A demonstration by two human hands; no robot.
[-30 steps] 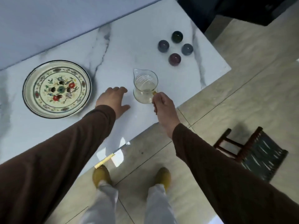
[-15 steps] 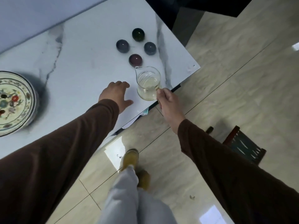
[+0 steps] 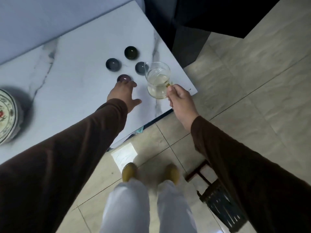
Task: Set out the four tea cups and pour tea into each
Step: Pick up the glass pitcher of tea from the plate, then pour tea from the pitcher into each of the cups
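Four tea cups (image 3: 131, 52) cluster; your right hand (image 3: 180, 100) grips the glass pitcher (image 3: 158, 81) ready to pour, left hand (image 3: 123, 95) fingers spread, steadying.

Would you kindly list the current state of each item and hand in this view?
Clear glass pitcher: lifted, part full of pale tea.
Right hand: gripping the pitcher's handle.
Left hand: open, fingertips at the purple cup.
Purple tea cup: upright on the table.
Dark green, grey-violet, blue-grey tea cups: upright; contents unclear.
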